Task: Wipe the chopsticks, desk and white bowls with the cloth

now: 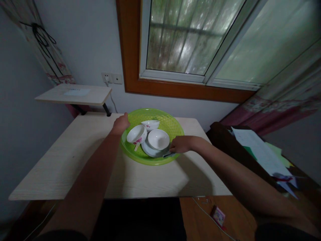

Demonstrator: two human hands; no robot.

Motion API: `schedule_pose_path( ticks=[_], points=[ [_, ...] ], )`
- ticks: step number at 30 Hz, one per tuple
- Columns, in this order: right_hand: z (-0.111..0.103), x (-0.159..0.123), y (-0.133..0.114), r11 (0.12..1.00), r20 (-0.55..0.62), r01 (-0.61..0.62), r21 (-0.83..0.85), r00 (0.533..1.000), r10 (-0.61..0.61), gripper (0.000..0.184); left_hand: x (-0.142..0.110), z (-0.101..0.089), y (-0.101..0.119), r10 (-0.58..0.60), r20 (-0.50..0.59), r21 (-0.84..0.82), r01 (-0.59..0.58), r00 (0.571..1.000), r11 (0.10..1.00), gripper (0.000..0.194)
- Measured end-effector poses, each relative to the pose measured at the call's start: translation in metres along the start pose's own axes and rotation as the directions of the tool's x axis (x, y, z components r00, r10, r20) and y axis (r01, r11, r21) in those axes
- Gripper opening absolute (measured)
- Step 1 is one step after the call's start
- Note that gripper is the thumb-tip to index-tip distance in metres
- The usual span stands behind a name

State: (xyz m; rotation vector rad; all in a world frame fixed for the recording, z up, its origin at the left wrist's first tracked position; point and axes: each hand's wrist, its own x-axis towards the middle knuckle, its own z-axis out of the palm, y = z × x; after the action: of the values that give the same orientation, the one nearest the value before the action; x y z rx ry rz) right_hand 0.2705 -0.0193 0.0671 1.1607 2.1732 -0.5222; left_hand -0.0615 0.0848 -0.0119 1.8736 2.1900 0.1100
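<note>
A round green tray [173,125] sits at the far middle of a pale wooden table [75,157]. In it are three white bowls: one with pink flowers tipped on its side [136,134], one behind it [150,125], and a plain one [158,138] standing on a white plate [150,151]. My left hand [120,124] is closed on the tray's left rim. At the tray's right front, my right hand [181,144] has its fingers closed around a dark utensil [167,155] next to the plate.
A small raised shelf [74,94] stands at the table's back left, under a wall socket [112,78]. A window fills the wall behind. To the right a dark surface holds papers [260,152]. A small pink packet [218,216] and a cable lie on the floor.
</note>
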Motion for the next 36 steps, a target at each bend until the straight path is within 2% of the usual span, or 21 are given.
schedule_pose_path(
  ticks=[4, 7, 9, 11, 14, 19, 22, 24, 26, 28, 30, 32, 36],
  points=[
    [-0.004, -0.006, 0.001, 0.993, 0.038, 0.057, 0.108, 0.997, -0.061, 0.033, 0.000, 0.001, -0.001, 0.015, -0.009, -0.007, -0.015, 1.000, 1.000, 0.057],
    [-0.002, 0.003, 0.015, 0.998, 0.007, -0.015, 0.061, 1.000, 0.015, 0.036, 0.001, 0.000, -0.001, 0.018, -0.004, -0.012, -0.018, 1.000, 1.000, 0.058],
    [0.001, 0.014, 0.029, 0.994, -0.072, -0.106, -0.027, 0.992, 0.104, 0.039, 0.001, -0.001, -0.001, 0.021, -0.001, -0.012, -0.021, 1.000, 1.000, 0.058],
    [0.005, 0.027, 0.044, 0.981, -0.192, -0.166, -0.104, 0.971, 0.144, 0.037, 0.000, -0.002, -0.001, 0.023, 0.000, -0.011, -0.023, 1.000, 1.000, 0.058],
    [0.011, 0.046, 0.069, 0.973, -0.380, -0.133, -0.186, 0.923, 0.054, 0.032, -0.002, -0.003, -0.001, 0.025, -0.005, -0.013, -0.025, 1.000, 1.000, 0.057],
    [0.015, 0.071, 0.096, 0.971, -0.509, -0.036, -0.237, 0.856, -0.092, 0.037, -0.004, -0.002, -0.001, 0.028, -0.019, -0.024, -0.028, 0.999, 0.999, 0.057],
    [0.017, 0.079, 0.101, 0.971, -0.525, 0.002, -0.237, 0.841, -0.130, 0.038, -0.004, 0.000, -0.001, 0.031, -0.026, -0.024, -0.031, 0.999, 0.999, 0.054],
    [0.018, 0.081, 0.102, 0.973, -0.528, 0.013, -0.232, 0.838, -0.137, 0.038, -0.005, 0.001, -0.001, 0.048, -0.067, -0.047, -0.051, 0.997, 0.998, 0.048],
    [0.020, 0.082, 0.101, 0.975, -0.531, 0.013, -0.220, 0.837, -0.131, 0.038, -0.008, 0.002, -0.002, 0.086, -0.171, -0.090, -0.103, 0.981, 0.991, 0.042],
    [0.021, 0.082, 0.100, 0.977, -0.530, 0.008, -0.212, 0.839, -0.122, 0.038, -0.013, 0.003, -0.005, 0.130, -0.302, -0.124, -0.175, 0.944, 0.977, 0.040],
    [0.021, 0.081, 0.098, 0.978, -0.530, 0.001, -0.210, 0.840, -0.114, 0.039, -0.021, 0.005, -0.009, 0.162, -0.387, -0.138, -0.231, 0.908, 0.963, 0.039],
    [0.022, 0.081, 0.096, 0.980, -0.537, -0.010, -0.200, 0.838, -0.101, 0.039, -0.030, 0.011, -0.015, 0.164, -0.394, -0.154, -0.240, 0.905, 0.959, 0.042],
    [0.025, 0.079, 0.089, 0.989, -0.584, -0.068, -0.130, 0.812, -0.021, 0.038, -0.055, 0.027, -0.027, 0.058, -0.271, -0.269, -0.133, 0.961, 0.954, 0.060]
  ],
)
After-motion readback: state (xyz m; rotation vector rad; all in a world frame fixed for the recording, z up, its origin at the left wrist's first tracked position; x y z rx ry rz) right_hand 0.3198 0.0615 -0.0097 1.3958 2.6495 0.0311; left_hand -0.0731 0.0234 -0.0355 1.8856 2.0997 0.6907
